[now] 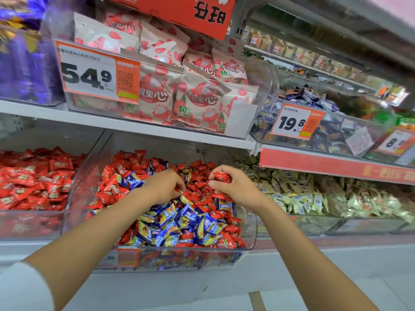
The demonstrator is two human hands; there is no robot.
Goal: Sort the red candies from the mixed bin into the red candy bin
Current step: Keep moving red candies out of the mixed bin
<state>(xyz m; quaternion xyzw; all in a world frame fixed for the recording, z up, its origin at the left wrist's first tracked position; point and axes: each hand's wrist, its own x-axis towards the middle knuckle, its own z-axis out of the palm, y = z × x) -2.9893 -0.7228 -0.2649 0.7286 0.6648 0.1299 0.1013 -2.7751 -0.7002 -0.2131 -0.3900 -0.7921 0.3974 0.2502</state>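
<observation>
Nearest the camera, at 7 o'clock, a white sleeve caps the left arm, and both bare forearms reach up and inward over the clear front wall of the mixed bin, dead centre. Just past that wall lies a thick drift of blue-and-gold candies, with red candies banked around and behind them. Now the hands, side by side above the heap. The left hand is palm-down with its fingers curled into the red wrappers; whether it has one pinched I cannot tell, as the fingertips are buried. The right hand, just toward 3 o'clock of it, is lifted off the pile and pinches a single red candy between thumb and curled fingers — clear of the rest, over the back half of the bin. Over at 9 o'clock sits the red candy bin, touching the mixed bin's side wall and loaded with red wrappers only. At 3 o'clock, a bin of pale-wrapped candies. Farther up, a white shelf carries a clear tub of lychee-print packets at 12 o'clock, fronted by a price tag reading 54.9, while purple packets blur at 10 o'clock and a second tag, 19.8, shows at 2 o'clock.
</observation>
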